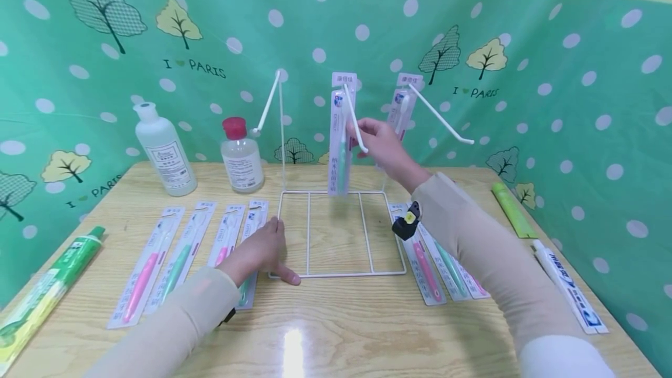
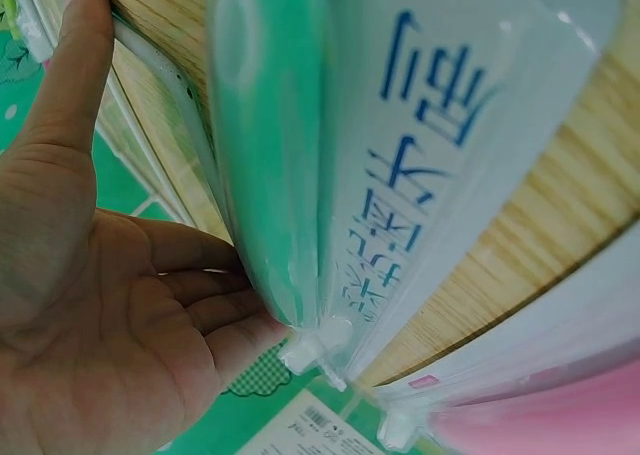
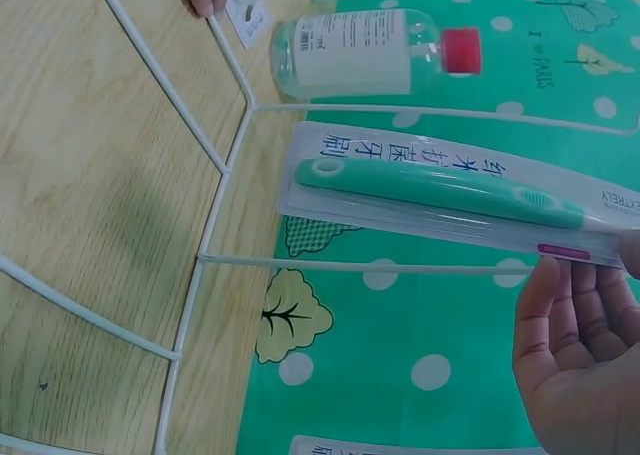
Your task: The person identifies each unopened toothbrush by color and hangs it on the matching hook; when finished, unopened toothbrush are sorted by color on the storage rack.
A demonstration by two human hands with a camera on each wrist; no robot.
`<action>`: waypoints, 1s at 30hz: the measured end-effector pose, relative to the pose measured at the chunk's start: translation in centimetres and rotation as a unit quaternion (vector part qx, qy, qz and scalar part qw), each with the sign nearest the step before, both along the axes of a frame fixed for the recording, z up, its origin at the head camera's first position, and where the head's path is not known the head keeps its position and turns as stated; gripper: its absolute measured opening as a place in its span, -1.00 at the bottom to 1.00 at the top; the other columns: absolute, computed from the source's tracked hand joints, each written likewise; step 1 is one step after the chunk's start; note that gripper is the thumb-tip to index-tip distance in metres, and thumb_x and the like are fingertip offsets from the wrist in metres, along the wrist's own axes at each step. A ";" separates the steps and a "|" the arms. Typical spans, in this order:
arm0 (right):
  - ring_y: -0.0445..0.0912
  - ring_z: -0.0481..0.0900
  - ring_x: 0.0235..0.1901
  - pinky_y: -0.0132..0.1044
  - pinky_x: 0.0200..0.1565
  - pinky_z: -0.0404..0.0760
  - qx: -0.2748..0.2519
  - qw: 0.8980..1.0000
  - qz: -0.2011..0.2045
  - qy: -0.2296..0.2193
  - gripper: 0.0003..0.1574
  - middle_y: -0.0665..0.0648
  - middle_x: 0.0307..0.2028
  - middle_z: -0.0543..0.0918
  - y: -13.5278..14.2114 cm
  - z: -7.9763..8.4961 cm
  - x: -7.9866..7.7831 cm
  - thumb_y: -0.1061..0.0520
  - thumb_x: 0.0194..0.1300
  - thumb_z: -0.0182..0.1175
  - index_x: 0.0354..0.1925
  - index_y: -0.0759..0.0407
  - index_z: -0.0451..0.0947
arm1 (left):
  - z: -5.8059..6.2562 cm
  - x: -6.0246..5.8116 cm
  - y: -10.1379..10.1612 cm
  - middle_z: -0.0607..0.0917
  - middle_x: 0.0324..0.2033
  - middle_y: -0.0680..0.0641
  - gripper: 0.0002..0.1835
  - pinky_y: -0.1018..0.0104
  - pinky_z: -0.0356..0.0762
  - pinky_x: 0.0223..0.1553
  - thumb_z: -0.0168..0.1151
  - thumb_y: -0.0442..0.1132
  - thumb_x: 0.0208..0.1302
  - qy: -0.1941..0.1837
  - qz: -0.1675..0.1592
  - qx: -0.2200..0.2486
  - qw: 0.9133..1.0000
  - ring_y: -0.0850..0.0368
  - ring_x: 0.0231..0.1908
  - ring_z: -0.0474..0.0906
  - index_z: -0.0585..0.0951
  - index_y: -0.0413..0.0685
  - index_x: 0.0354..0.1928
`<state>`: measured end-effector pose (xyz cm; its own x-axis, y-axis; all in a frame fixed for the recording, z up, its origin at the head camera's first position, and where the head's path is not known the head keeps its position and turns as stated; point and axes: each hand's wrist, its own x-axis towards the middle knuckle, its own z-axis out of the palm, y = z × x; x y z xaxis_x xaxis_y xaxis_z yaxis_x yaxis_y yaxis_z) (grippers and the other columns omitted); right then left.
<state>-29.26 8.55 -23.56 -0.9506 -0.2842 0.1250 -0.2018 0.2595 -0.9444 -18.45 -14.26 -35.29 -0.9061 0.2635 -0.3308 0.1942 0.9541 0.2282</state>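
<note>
Head view: the right hand (image 1: 385, 147) reaches forward and up, with its arm stretched across from the right side. Its thumb and fingers pinch the edge of a green brush pack (image 1: 335, 139), which hangs upright at the back of the middle hook (image 1: 355, 115). The left hand (image 1: 265, 249) is low and spread, its fingers loose and not closed. It touches the front left corner of the white wire rack (image 1: 336, 276), with its thumb by the front bar. Both arms have tan sleeves (image 1: 478, 249).

One more pack (image 1: 401, 104) hangs on the right hook (image 1: 438, 114). The table (image 1: 367, 331) is pale wood, with a bright shine near the front. Four packs (image 1: 147, 273) lie left of the rack, and three packs (image 1: 425, 264) lie to its right. A red-cap bottle (image 1: 242, 162) and a tall bottle (image 1: 167, 153) stand at the back left. A big tube (image 1: 52, 287) lies far left; a green tube (image 1: 513, 210) and a white tube (image 1: 569, 287) lie far right. Behind is a green cloth (image 1: 210, 16) with white dots, little trees and "PARIS" on it.
</note>
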 end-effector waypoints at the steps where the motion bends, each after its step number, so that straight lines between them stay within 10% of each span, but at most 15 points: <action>1: -0.01 0.51 -0.16 -0.04 -0.07 0.53 0.000 1.000 0.001 -0.001 -0.61 0.15 -0.19 0.57 0.0 0.0 -0.1 -0.08 0.28 0.06 -0.08 0.16 0.48 | 0.0 0.0 0.0 -0.07 0.28 -0.50 0.46 -0.02 -0.07 0.30 0.38 0.39 -0.52 0.002 -0.001 -0.001 1.000 -0.34 0.29 -0.10 -0.03 -0.55 0.28; 18: -0.05 0.49 -0.07 -0.19 -0.07 0.54 0.036 0.999 -0.027 -0.012 -0.56 0.06 -0.09 0.55 0.0 -0.1 -1.4 -0.08 0.29 0.05 0.04 0.11 0.46 | -0.2 -0.1 0.2 -0.06 0.28 -0.50 0.48 -0.04 -0.05 0.29 0.39 0.38 -0.57 0.003 0.006 0.008 1.000 -0.34 0.29 -0.09 -0.02 -0.56 0.28; 30: -0.02 0.45 0.00 -0.11 0.02 0.49 0.103 0.994 0.033 0.010 -0.46 0.15 0.06 0.47 4.5 -0.2 1.5 -0.06 0.30 0.05 0.18 0.10 0.34 | -0.3 -0.1 0.1 -0.07 0.28 -0.50 0.49 -0.06 -0.05 0.29 0.37 0.40 -0.59 0.003 0.008 0.002 1.000 -0.35 0.29 -0.10 -0.03 -0.54 0.28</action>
<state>-27.76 13.08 -23.77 -0.9273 -0.3665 0.0758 -0.2423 0.4334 -0.8680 -18.53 -14.18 -35.55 -0.9119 0.2503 -0.3253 0.1803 0.9563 0.2303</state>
